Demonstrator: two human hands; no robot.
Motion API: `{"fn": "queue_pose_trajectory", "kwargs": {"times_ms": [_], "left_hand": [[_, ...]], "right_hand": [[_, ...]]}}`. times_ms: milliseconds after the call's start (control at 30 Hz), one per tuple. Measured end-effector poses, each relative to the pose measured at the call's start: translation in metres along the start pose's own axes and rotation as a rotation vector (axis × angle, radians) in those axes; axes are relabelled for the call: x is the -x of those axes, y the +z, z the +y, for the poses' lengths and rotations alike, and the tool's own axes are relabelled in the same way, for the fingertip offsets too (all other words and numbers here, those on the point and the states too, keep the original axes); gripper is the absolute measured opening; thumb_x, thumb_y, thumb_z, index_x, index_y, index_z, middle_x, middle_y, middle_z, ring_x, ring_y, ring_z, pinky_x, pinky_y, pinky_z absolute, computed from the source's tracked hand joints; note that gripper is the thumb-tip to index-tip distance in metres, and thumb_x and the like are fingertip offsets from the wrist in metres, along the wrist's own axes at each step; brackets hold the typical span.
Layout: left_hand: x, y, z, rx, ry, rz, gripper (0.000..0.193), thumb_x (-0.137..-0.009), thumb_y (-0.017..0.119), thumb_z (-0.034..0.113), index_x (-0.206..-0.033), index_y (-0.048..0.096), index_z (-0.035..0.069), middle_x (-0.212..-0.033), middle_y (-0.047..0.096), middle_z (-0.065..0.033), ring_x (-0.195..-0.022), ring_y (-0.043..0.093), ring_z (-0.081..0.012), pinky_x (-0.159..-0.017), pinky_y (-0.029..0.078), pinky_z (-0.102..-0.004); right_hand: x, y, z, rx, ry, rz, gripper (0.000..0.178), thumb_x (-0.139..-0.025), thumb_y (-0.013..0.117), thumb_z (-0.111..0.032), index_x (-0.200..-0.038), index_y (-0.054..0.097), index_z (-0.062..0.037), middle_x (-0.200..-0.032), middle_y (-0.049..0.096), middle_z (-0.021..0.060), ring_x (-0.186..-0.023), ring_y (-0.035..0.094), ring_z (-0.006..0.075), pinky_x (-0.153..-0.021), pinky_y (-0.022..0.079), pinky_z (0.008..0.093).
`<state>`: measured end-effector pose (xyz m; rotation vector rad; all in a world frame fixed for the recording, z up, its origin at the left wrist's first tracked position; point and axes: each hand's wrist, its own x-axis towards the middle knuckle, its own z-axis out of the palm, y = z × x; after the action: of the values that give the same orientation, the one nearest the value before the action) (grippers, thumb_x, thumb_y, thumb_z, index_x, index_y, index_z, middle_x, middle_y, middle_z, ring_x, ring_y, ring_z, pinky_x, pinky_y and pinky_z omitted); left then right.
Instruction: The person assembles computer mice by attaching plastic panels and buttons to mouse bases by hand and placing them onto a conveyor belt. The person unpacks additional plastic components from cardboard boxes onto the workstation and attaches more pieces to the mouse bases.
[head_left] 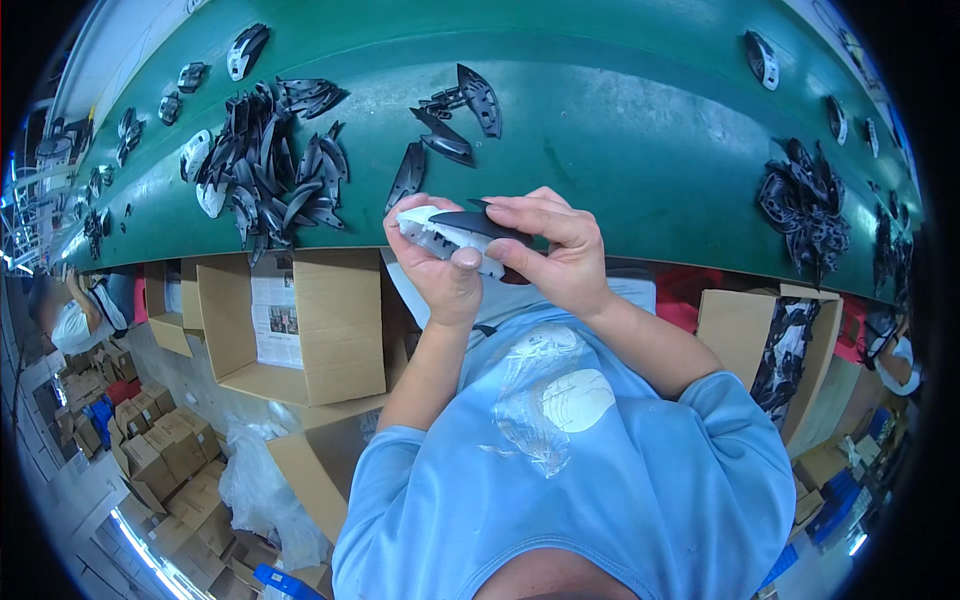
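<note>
Two hands on one assembly, just off the green belt's [620, 150] near edge.
Left hand [440, 275] clamps the white part [432, 232]; right hand [560, 255] pinches the black cover [478, 222] atop it.

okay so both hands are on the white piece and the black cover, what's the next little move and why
Probably press the black cover down along the white piece until it seats. The left hand grips the white piece from below with its thumb on the lower edge, and the right hand has the cover lying on top, its tip past the white end. Whether it has clicked home cannot be seen.
</note>
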<state>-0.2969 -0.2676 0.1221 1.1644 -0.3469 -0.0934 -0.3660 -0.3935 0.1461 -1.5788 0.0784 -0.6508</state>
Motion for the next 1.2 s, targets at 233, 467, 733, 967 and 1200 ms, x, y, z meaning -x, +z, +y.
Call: {"fn": "queue_pose_trajectory", "kwargs": {"times_ms": [233,467,733,967,1200], "left_hand": [[0.002,0.004,-0.002,-0.005,0.028,0.076,0.077,-0.079,0.084,0.053,-0.129,0.043,0.01,-0.111,0.056,-0.0068,-0.099,0.057,-0.0155,-0.086,0.049,-0.0293],[0.003,0.007,-0.002,0.054,-0.019,0.147,0.068,-0.082,0.086,0.04,-0.128,0.044,0.012,-0.108,0.057,-0.0044,-0.098,0.057,-0.0135,-0.085,0.05,-0.0283],[-0.003,-0.003,-0.006,0.027,-0.053,0.179,0.044,-0.088,0.073,0.018,-0.124,0.048,0.011,-0.104,0.057,-0.0055,-0.092,0.057,-0.0141,-0.081,0.051,-0.0292],[-0.007,0.01,-0.001,0.135,0.146,0.097,0.081,-0.076,0.067,0.069,-0.125,0.047,0.007,-0.105,0.063,-0.0131,-0.099,0.059,-0.0276,-0.092,0.047,-0.0424],[-0.043,-0.024,-0.009,-0.461,0.266,-0.423,0.085,-0.063,0.083,0.062,-0.118,0.062,0.0,-0.116,0.066,-0.0191,-0.109,0.056,-0.0319,-0.097,0.043,-0.0443]], "right_hand": [[0.002,0.002,-0.002,-0.007,0.086,-0.034,0.032,-0.074,0.087,-0.011,-0.105,0.079,-0.005,-0.105,0.077,0.0123,-0.087,0.07,0.0177,-0.08,0.047,0.0301],[0.004,0.001,0.007,0.162,-0.083,-0.06,0.039,-0.071,0.089,-0.015,-0.107,0.078,-0.0036,-0.109,0.076,0.0133,-0.083,0.065,0.0201,-0.077,0.05,0.0314],[0.017,0.009,0.008,0.158,-0.13,-0.145,0.033,-0.082,0.082,-0.017,-0.112,0.077,-0.0041,-0.127,0.07,0.0176,-0.085,0.062,0.023,-0.079,0.051,0.0341],[0.03,0.023,0.019,-0.481,0.359,-0.184,0.074,-0.089,0.081,-0.029,-0.148,0.044,-0.0054,-0.133,0.057,0.006,-0.116,0.055,0.0152,-0.1,0.043,0.0329],[-0.015,-0.056,0.027,-0.105,0.226,-0.301,0.084,-0.07,0.092,-0.032,-0.139,0.056,-0.0016,-0.126,0.061,0.0067,-0.114,0.057,0.0201,-0.103,0.043,0.0342]]}}
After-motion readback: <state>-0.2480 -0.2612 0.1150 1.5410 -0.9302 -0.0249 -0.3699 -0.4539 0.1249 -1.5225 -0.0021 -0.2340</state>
